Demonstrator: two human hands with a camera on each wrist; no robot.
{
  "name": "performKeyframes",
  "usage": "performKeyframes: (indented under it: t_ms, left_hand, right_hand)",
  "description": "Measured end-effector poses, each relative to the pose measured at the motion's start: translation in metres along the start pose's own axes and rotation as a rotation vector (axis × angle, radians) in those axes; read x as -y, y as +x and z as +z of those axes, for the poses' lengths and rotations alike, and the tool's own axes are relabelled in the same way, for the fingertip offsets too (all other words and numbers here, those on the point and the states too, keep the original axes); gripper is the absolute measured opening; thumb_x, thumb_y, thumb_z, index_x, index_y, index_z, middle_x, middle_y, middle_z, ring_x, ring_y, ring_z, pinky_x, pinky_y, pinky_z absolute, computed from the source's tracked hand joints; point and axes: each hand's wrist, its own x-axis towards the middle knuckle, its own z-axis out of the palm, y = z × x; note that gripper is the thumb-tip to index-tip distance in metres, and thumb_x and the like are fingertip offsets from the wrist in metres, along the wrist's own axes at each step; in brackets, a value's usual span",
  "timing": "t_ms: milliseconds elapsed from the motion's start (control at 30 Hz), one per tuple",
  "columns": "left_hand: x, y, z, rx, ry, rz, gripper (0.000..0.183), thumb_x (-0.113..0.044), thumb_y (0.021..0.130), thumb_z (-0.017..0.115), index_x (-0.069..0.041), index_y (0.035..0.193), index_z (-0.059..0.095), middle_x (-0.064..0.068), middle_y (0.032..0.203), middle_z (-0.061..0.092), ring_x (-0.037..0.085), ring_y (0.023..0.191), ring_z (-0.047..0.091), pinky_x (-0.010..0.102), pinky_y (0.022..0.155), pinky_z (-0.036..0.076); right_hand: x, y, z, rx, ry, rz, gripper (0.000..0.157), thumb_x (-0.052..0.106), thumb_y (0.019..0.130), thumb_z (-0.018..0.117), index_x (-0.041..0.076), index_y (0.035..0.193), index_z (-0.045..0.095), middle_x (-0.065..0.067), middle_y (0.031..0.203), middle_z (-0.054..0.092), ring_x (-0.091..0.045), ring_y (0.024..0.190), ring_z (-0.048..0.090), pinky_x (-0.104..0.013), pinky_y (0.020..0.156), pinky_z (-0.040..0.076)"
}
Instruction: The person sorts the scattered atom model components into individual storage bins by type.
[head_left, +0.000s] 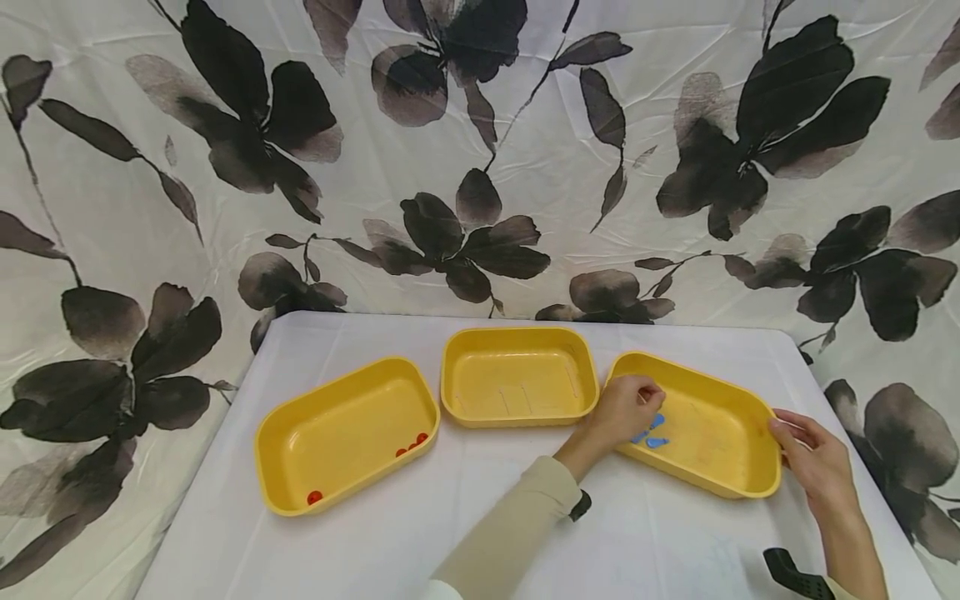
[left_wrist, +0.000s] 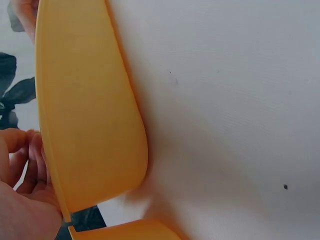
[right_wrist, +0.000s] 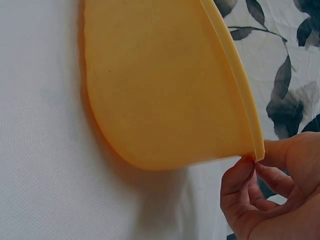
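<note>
In the head view, my left hand (head_left: 628, 408) is over the near-left end of the right-hand yellow tray (head_left: 720, 475), its fingers bent and thumb close to them. Whether anything small is between the fingertips is hidden. Several small blue pieces (head_left: 657, 442), each with a narrow end, lie in that tray just beside the hand. The left wrist view shows the left hand (left_wrist: 27, 185) partly behind the tray wall (left_wrist: 92, 115). At the tray's right end, my right hand (head_left: 817, 462) pinches the rim between thumb and fingers, as the right wrist view also shows.
A middle yellow tray (head_left: 517, 419) has a few thin, faint lines on its floor, too fine to identify. Another yellow tray (head_left: 330, 442) at the left contains several small red round pieces (head_left: 314, 497). All trays stand on a white-covered table (head_left: 360, 554) before a floral cloth.
</note>
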Motion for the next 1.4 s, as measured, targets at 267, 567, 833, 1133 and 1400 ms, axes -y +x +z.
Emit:
performKeyframes:
  t_ms: [267, 567, 833, 1133, 1400]
  left_hand:
    - [0.005, -0.009, -0.011, -0.022, -0.045, 0.030, 0.013, -0.014, 0.100, 0.068, -0.005, 0.100, 0.078, -0.004, 0.085, 0.068, 0.000, 0.072, 0.051, 0.008, 0.067, 0.043]
    - [0.008, -0.024, -0.024, -0.021, -0.095, 0.058, 0.013, -0.012, 0.100, 0.068, -0.003, 0.099, 0.077, -0.005, 0.080, 0.065, 0.000, 0.069, 0.049, 0.009, 0.064, 0.043]
    - [0.010, -0.037, -0.035, -0.049, -0.111, 0.088, 0.012, -0.012, 0.098, 0.069, -0.003, 0.097, 0.077, -0.003, 0.081, 0.066, -0.002, 0.069, 0.048, 0.009, 0.065, 0.044]
    - [0.016, -0.051, -0.047, -0.068, -0.151, 0.090, 0.011, -0.011, 0.098, 0.070, -0.002, 0.097, 0.077, -0.002, 0.081, 0.067, -0.003, 0.069, 0.049, 0.010, 0.064, 0.045]
    - [0.019, -0.064, -0.059, -0.094, -0.172, 0.060, 0.012, -0.011, 0.098, 0.071, -0.002, 0.099, 0.077, -0.002, 0.080, 0.065, -0.002, 0.070, 0.050, 0.012, 0.065, 0.048]
  right_hand:
    - [0.001, -0.001, 0.000, 0.000, -0.012, 0.001, 0.068, 0.046, 0.105, 0.053, 0.001, 0.154, 0.041, -0.019, 0.140, 0.048, 0.002, 0.083, 0.052, -0.008, 0.069, 0.050]
    - [0.002, -0.002, 0.000, -0.007, -0.011, -0.019, 0.064, 0.044, 0.106, 0.053, -0.001, 0.151, 0.043, -0.009, 0.125, 0.053, 0.003, 0.080, 0.052, -0.011, 0.067, 0.052]
    - [0.001, -0.002, 0.001, -0.015, -0.018, -0.038, 0.064, 0.043, 0.106, 0.052, -0.002, 0.151, 0.042, -0.015, 0.130, 0.053, 0.003, 0.082, 0.051, -0.010, 0.067, 0.051]
    - [0.002, -0.007, 0.005, -0.095, -0.089, -0.065, 0.060, 0.042, 0.107, 0.049, 0.001, 0.150, 0.047, -0.014, 0.126, 0.053, -0.008, 0.089, 0.048, -0.005, 0.064, 0.046]
    - [0.011, -0.020, 0.011, -0.180, -0.137, -0.122, 0.050, 0.034, 0.107, 0.052, 0.002, 0.145, 0.053, -0.017, 0.128, 0.056, -0.003, 0.090, 0.046, -0.002, 0.064, 0.040]
